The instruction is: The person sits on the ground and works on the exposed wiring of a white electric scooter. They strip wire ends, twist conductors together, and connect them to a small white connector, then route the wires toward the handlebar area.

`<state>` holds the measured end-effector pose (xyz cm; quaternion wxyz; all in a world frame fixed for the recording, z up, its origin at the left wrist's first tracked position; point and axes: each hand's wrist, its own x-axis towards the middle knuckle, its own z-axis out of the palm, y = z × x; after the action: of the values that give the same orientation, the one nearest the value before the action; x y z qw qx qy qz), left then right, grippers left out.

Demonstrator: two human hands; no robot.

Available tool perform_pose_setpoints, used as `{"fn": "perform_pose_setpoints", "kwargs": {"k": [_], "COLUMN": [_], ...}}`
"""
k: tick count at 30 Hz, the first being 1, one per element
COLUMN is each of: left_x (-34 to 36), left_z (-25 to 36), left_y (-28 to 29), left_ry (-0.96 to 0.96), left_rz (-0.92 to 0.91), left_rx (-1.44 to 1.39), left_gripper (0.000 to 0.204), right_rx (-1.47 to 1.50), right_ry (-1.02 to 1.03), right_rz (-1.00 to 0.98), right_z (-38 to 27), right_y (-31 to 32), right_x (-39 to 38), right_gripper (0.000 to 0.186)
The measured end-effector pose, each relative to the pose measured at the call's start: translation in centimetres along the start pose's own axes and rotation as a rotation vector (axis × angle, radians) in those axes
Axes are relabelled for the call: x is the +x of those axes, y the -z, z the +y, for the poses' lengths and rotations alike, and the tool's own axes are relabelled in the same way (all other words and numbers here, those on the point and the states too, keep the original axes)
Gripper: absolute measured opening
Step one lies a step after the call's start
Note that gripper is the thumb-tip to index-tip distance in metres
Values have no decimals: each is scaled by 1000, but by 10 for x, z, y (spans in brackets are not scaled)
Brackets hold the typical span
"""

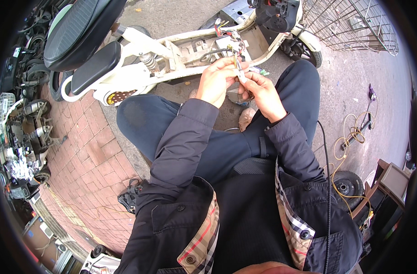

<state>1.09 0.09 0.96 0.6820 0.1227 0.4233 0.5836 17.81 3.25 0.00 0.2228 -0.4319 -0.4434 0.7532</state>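
Note:
In front of my bent knees lies a cream-white electric scooter (147, 44), its floor section uncovered. A tangle of coloured wires (224, 33) shows inside the frame. My left hand (216, 83) pinches thin wires (237, 63) that rise at the near side of that open section. Close against it, my right hand (266, 96) has its fingers closed on a small whitish piece (242, 76) at the lower end of the wires. Fingers partly cover this piece, so its exact kind cannot be made out.
The scooter's black seat (76, 37) tilts up at upper left; a wire basket (354, 28) stands at upper right. On the right lie a yellow cord (346, 147) and a loose wheel (348, 186). A black bag (131, 195) rests on the brick paving. Scooter parts (35, 108) line the left.

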Motion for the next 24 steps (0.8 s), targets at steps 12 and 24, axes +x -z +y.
{"fn": "perform_pose_setpoints", "kwargs": {"k": [12, 24], "left_x": [-2, 1], "left_z": [3, -4], "left_y": [0, 2], "left_ry": [2, -84], "left_rz": [-10, 78], "left_rx": [9, 137], "left_gripper": [37, 21], "right_rx": [85, 78], "right_ry": [-1, 9], "right_rz": [-13, -34], "right_z": [-4, -6], "right_y": [-1, -4], "right_x": [-2, -4], "right_gripper": [20, 21]}}
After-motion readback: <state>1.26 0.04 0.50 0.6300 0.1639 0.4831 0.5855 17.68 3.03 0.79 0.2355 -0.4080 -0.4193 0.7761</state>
